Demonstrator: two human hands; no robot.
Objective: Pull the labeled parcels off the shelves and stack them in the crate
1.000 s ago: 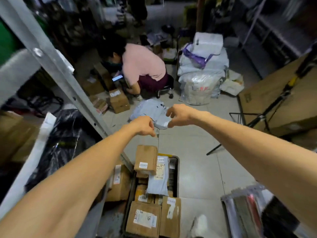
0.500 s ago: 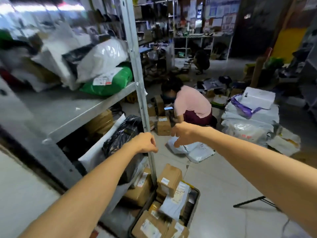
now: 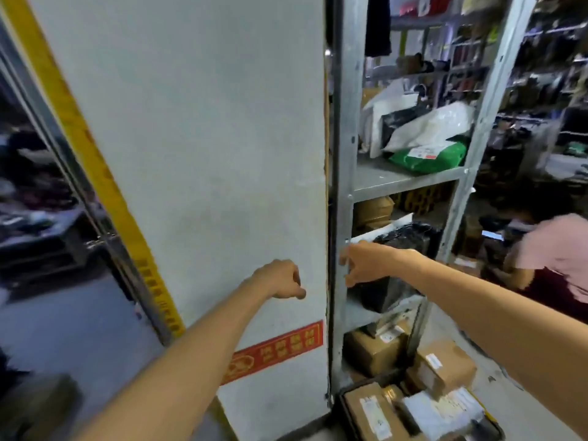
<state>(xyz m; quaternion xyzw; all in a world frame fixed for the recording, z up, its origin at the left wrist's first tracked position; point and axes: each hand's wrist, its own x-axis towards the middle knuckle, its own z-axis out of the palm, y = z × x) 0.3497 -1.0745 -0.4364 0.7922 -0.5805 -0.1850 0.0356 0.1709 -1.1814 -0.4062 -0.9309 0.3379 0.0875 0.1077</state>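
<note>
- Crate (image 3: pixel 341 409) on the floor, crowded with boxes; little bare room left, risking a slide off the heap.
- Left hand (image 3: pixel 283 280) curled together on nothing, close to pillar (image 3: pixel 206 154).
- Right hand (image 3: pixel 366 262) at post (image 3: pixel 345 202), fingers seemingly apart through blur, reaching for black bag (image 3: pixel 404 246) on the middle shelf; slack plastic, liable to snag on that edge.
- Farther right, crouching person (image 3: pixel 560 253) narrowing the aisle.

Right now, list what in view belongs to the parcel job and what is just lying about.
Job:
- black parcel on the lower shelf, by the right hand
- green labelled parcel and white parcel on the upper shelf
- cardboard boxes in the crate

Lying about:
- red sticker on the wall
- yellow strip
- hanging black garment
- person in a pink top
</note>
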